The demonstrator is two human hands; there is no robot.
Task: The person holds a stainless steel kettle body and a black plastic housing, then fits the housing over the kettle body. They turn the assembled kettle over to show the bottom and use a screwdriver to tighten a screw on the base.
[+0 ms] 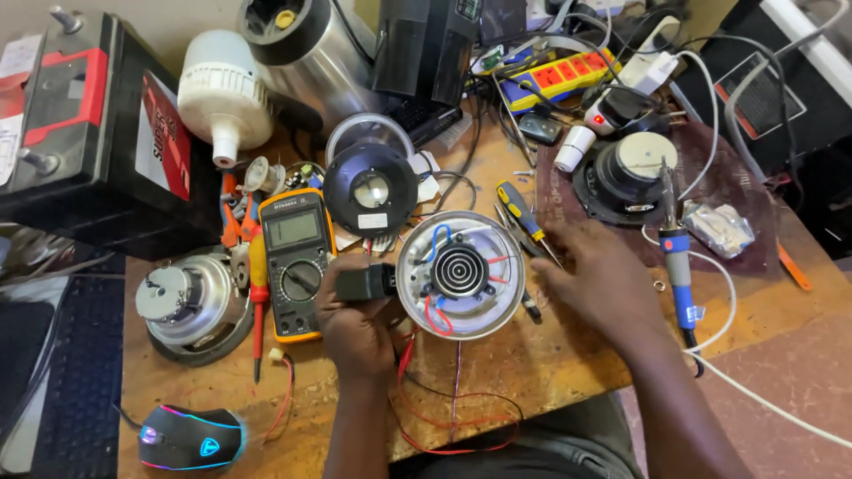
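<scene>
My left hand (353, 326) grips a small black box-shaped part (365, 282) at the left rim of a round metal base (506, 306) with a spiral element, red and blue wires inside. My right hand (596, 282) rests flat on the bench just right of that base, fingers spread, holding nothing. Its fingertips lie close to a yellow-and-blue screwdriver (524, 217) and a pair of tweezers. Thin red wires (453, 426) trail from the base toward me.
An orange multimeter (296, 263) lies left of my left hand, with a red screwdriver (258, 293), a motor (188, 306) and a lit mouse (189, 438) further left. A blue soldering iron (678, 257), speaker (624, 176), car battery (89, 133) and power strip (561, 75) crowd the back.
</scene>
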